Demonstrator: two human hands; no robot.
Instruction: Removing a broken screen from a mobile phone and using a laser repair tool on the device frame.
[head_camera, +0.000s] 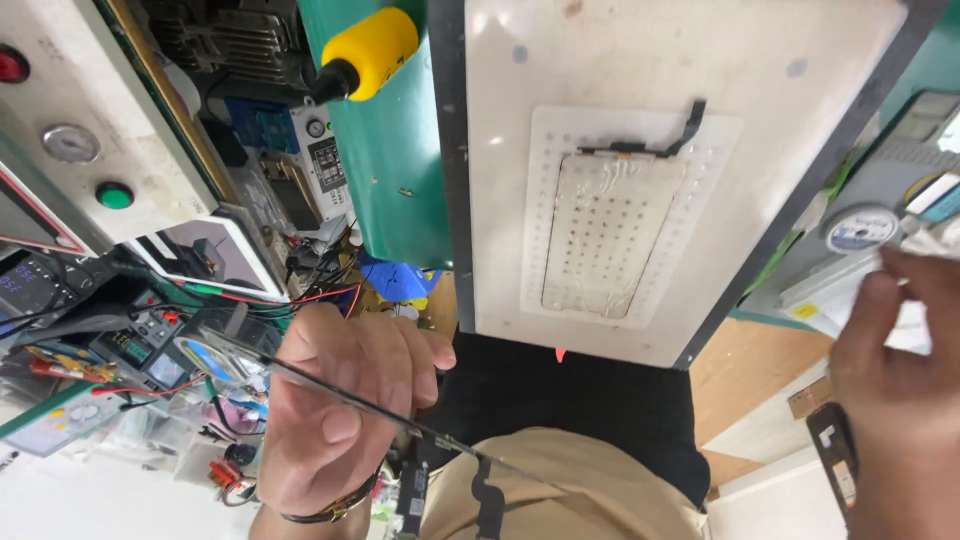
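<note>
1. Left hand (335, 410) – fingers curled shut, pinching a thin, flat, dark glass panel (400, 415) seen edge-on; the panel runs as a narrow line from upper left, past the thumb, down to lower right above the tan trousers (560, 490). A short dark flex strip hangs from its lower end.
2. Right hand (895, 400) – raised at the right edge of the view, fingertips at a crumpled white wipe or tissue (925, 245); whether they have closed on it cannot be told.
3. White, matt rectangular heating plate (680, 100) with dark frame – its raised centre pad is perforated with a regular grid of small holes. A translucent, glossy film sheet (610, 235) lies flat on the pad, wrinkled along its top edge, with a black angled flex cable (660, 140) at the top.
4. Step in hand, as judged – the panel is off the plate and held clear of it, while the other hand goes for cleaning material. A next move would call for keeping the thin glass pinched by its edges, without flexing it.
5. Surroundings – a yellow-capped tool handle (368, 50) against a green wall, a round grey tape reel (862, 228) at right, and a cluttered bench (150, 350) of meters, red wires and small screens at left.
</note>
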